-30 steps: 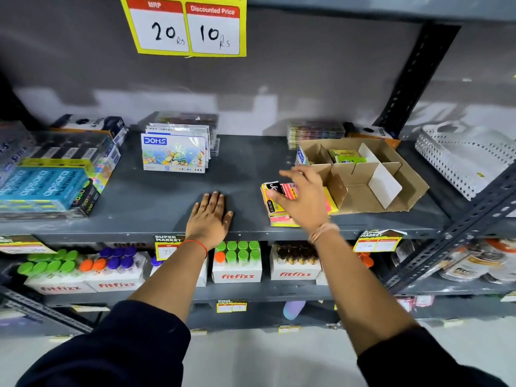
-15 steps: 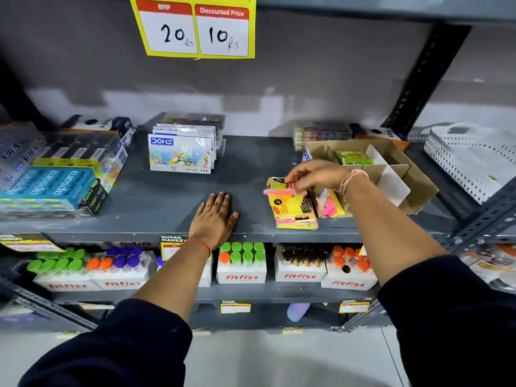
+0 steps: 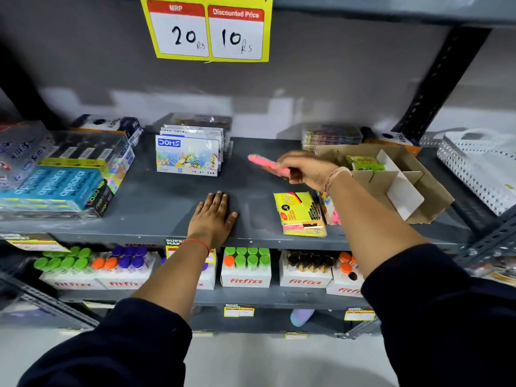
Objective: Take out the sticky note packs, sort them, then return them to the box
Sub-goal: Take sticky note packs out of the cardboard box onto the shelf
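Observation:
My right hand (image 3: 307, 171) holds a pink sticky note pack (image 3: 266, 164) in the air above the grey shelf (image 3: 167, 208), left of the open cardboard box (image 3: 418, 191). A stack of sticky note packs (image 3: 303, 213) with a yellow pack on top lies near the shelf's front edge, below that hand. More packs lean beside it, partly hidden by my right forearm. One green-yellow pack (image 3: 363, 163) sits inside the box behind white dividers. My left hand (image 3: 213, 219) rests flat on the shelf, fingers spread, holding nothing.
DOMS pastel boxes (image 3: 188, 157) stand at the shelf's middle back. Apsara boxes (image 3: 55, 188) are stacked at the left. A white perforated tray (image 3: 480, 169) sits at the right. Fitfizz bottle cartons (image 3: 245, 270) fill the shelf below. A yellow price sign (image 3: 208, 29) hangs above.
My right hand lifted a pink pack off the stack and carried it up and leftward over the shelf. The left hand stayed flat in place.

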Motion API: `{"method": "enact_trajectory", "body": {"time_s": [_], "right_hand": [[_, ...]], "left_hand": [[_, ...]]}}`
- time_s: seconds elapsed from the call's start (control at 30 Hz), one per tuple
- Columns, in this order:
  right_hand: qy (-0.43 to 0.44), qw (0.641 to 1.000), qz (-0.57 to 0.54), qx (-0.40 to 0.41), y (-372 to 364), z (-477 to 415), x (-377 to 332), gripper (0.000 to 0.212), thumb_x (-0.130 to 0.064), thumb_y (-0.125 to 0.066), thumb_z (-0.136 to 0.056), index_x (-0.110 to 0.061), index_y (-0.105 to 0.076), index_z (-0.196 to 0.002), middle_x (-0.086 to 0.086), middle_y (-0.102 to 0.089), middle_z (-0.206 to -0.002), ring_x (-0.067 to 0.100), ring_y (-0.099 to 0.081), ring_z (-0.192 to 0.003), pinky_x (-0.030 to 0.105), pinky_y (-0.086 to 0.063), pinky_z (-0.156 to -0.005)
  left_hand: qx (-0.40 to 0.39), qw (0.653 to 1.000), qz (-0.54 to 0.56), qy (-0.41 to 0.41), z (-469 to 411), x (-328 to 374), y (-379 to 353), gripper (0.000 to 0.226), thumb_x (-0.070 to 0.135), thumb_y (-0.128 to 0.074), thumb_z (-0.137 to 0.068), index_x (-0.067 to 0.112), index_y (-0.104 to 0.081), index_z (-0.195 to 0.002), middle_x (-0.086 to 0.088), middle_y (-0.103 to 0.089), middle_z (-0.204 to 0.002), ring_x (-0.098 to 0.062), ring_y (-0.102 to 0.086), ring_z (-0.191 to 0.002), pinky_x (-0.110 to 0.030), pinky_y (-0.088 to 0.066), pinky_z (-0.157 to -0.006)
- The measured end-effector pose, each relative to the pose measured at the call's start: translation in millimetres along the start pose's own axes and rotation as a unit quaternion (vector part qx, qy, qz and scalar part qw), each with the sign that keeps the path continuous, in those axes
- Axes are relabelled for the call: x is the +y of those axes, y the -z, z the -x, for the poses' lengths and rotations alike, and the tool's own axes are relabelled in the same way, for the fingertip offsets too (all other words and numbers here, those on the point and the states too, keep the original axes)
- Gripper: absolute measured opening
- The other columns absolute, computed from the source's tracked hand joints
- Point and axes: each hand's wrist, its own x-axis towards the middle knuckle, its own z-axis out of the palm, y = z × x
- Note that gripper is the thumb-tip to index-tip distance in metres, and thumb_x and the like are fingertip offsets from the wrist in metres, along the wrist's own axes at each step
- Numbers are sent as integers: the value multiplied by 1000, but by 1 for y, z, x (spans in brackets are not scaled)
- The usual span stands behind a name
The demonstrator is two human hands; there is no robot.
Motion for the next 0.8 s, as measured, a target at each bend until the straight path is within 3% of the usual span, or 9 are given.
{"method": "enact_trajectory", "body": {"time_s": [0.07, 0.13, 0.2, 0.27, 0.37, 0.47, 0.6, 0.7, 0.8], "right_hand": [[21, 986, 163, 2, -13, -15, -2, 11, -24, -69, -75, -24, -58, -72, -7, -53, -71, 12, -49, -76, 24, -35, -63], [17, 966, 256, -5, -25, -26, 0, 19, -25, -73, -72, -23, -62, -87, -6, -56, -81, 15, -49, -84, 23, -34, -59], [28, 949, 315, -13, -35, -35, 3, 34, -21, -73, -73, -17, -62, -105, 3, -58, -98, 16, -48, -86, 19, -31, -55], [46, 936, 348, -26, -43, -44, 7, 37, -18, -72, -75, -14, -63, -111, 9, -60, -115, 17, -48, -88, 16, -31, -56], [36, 905, 419, -61, -51, -55, 14, 41, -10, -66, -80, -16, -62, -120, 10, -61, -125, 26, -57, -100, 21, -36, -63], [35, 895, 441, -65, -51, -60, 19, 45, -6, -62, -83, -19, -59, -126, 10, -58, -131, 29, -56, -113, 25, -43, -83], [49, 865, 494, -70, -49, -56, 20, 45, -9, -48, -93, -23, -49, -136, 10, -45, -146, 31, -48, -127, 27, -38, -101], [58, 889, 451, -54, -33, -39, 7, 47, -16, -48, -95, -25, -41, -141, 8, -27, -156, 27, -32, -141, 29, -26, -112], [32, 914, 395, -91, -8, -12, -14, 63, -23, -65, -85, -21, -38, -142, 3, -28, -156, 22, -27, -143, 29, -20, -114]], "left_hand": [[2, 1000, 0, -4, 0, -1, -2, 59, 38, -22, -99, 10, -5, -147, -5, -1, -160, -19, 2, -148, -34, -1, -121], [10, 1000, 0, -9, 0, -2, -4, 59, 38, -22, -99, 9, -6, -147, -5, -2, -160, -19, 2, -148, -34, -1, -121], [19, 1000, -1, -11, -1, -3, -5, 59, 37, -23, -99, 9, -7, -147, -6, -3, -160, -19, 1, -148, -33, -1, -120], [24, 1000, 0, -12, -3, -4, -5, 59, 37, -24, -99, 8, -7, -147, -7, -3, -159, -19, 0, -148, -33, -2, -120], [22, 1000, -8, -15, -4, -5, -5, 59, 38, -23, -99, 9, -7, -147, -7, -3, -159, -19, 0, -148, -33, -2, -120], [20, 1000, -6, -16, -5, -6, -5, 59, 38, -23, -99, 9, -7, -147, -7, -3, -159, -20, 0, -148, -34, -2, -121], [10, 1000, -12, -16, -4, -8, -5, 59, 39, -21, -98, 10, -5, -147, -5, -2, -160, -19, 2, -148, -34, -1, -121], [1, 1000, -19, -9, -4, -8, -3, 60, 40, -20, -99, 10, -4, -147, -5, 0, -160, -18, 3, -148, -34, -1, -121], [2, 1000, -15, -9, -5, -6, -1, 59, 39, -21, -99, 11, -3, -147, -5, 0, -160, -19, 3, -148, -34, -1, -121]]}}
